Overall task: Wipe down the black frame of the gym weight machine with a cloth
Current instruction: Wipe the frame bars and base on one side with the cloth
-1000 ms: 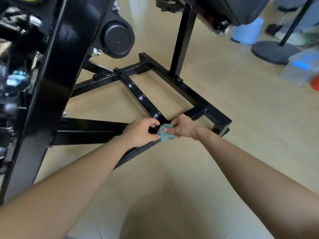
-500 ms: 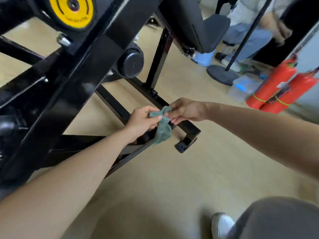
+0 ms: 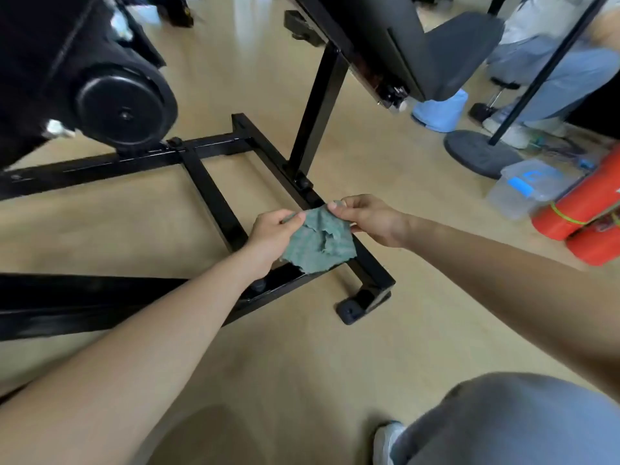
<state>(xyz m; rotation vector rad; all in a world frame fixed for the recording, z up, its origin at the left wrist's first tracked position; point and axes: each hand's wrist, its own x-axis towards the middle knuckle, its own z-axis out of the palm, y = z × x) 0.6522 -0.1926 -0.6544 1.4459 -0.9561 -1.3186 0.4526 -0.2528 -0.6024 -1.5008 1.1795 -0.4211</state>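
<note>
Both hands are up off the frame (image 3: pixel 84 297), sharing the cloth (image 3: pixel 318 243). The left hand (image 3: pixel 273 236) pinches one top corner between thumb and fingertips, and the right hand (image 3: pixel 369 223) pinches the other the same way. The cloth hangs between them as a crumpled, half-spread sheet. Neither hand holds anything else.

The cloth sits over the near right corner of the frame's base, which lies flat on the floor (image 3: pixel 302 364). Its lower edge overlaps the near cross rail (image 3: pixel 292 280) in this view. Whether it touches the metal cannot be told, though it looks to hang free above it.

The move to come turns on the right rail (image 3: pixel 265 142). Its long axis runs from the far end, past the foot of the upright post (image 3: pixel 315 105), toward the person to the corner foot (image 3: pixel 365 300). The cloth is directly over the rail's near stretch and the right hand is almost above it. The left hand sits further in, over the near end of the centre rail (image 3: pixel 208 196).

The right hand is therefore the nearer one for laying the cloth down and running it along that rail. My guess is the cloth is being opened or refolded to a fresh face first, so wiping is paused rather than finished.
</note>
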